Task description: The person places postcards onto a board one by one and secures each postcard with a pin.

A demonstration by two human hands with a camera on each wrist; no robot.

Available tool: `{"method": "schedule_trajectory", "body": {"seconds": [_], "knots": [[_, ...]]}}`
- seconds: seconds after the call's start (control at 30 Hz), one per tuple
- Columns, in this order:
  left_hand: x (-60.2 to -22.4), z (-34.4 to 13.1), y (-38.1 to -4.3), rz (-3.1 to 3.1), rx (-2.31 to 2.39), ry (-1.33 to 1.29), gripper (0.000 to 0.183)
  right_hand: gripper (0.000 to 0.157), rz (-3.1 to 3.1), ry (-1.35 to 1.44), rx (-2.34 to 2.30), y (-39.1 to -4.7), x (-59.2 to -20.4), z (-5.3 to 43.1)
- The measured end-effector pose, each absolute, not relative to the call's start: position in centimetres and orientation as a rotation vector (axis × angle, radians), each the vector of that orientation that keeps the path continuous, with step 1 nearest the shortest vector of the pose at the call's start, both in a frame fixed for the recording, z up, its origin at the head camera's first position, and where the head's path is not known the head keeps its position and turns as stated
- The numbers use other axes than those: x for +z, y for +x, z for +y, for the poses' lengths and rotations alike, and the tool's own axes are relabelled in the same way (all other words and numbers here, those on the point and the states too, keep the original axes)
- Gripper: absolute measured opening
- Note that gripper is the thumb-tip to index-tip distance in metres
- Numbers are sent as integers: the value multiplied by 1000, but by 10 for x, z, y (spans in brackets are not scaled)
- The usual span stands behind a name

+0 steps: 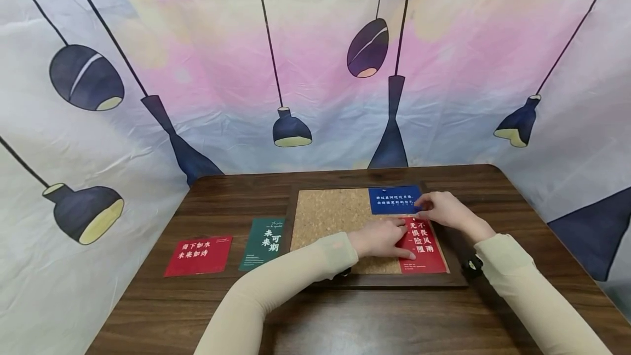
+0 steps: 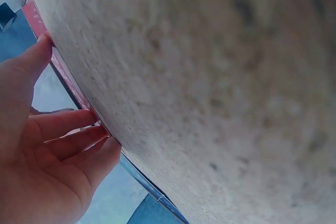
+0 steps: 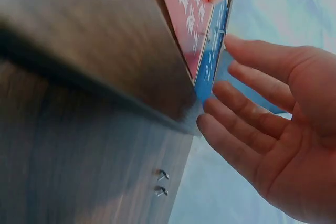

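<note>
On the cork board [image 1: 330, 212], a red card [image 1: 425, 259] with white characters lies at the right, below a blue card [image 1: 389, 207]. My left hand [image 1: 378, 239] rests on the red card's left side, its thumb and fingertips spread and touching the card. The right hand [image 1: 446, 210] is at the blue card's lower right corner. In the right wrist view, its thumb is extended close to a small pale spot on the board, too small to identify, and the other fingers [image 3: 247, 116] reach along the board's edge. No object shows clearly in either hand.
A red card [image 1: 199, 256] and a green card [image 1: 263, 242] lie on the wooden table [image 1: 370, 322] left of the board. Two small metallic pins [image 3: 162, 182] lie beside the board in the right wrist view. A printed cloth [image 1: 222, 70] hangs behind the table.
</note>
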State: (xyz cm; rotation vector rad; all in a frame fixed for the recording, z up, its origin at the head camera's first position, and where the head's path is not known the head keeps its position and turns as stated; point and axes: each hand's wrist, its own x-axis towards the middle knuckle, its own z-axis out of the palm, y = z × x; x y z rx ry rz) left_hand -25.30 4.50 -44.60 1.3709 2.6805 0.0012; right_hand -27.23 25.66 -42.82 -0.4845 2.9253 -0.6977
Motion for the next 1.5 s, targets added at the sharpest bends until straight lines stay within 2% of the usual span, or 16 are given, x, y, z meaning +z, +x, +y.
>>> {"method": "schedule_trajectory", "body": {"seconds": [0.23,0.33,0.6,0.87,1.5], "knots": [[-445,45,-251,2670,0,1357,76,92,2835,-526,-650,-270,-426,265],[-445,46,-251,2668,2,1348,76,105,2762,-521,-689,-270,-429,267],[-444,46,-251,2665,-12,1332,76,106,2697,-545,-712,-272,-438,271],[-443,45,-250,2662,4,1317,76,100,2698,-553,-697,-273,-435,270],[-440,44,-251,2635,17,1345,73,101,2681,-534,-687,-274,-435,270]]}}
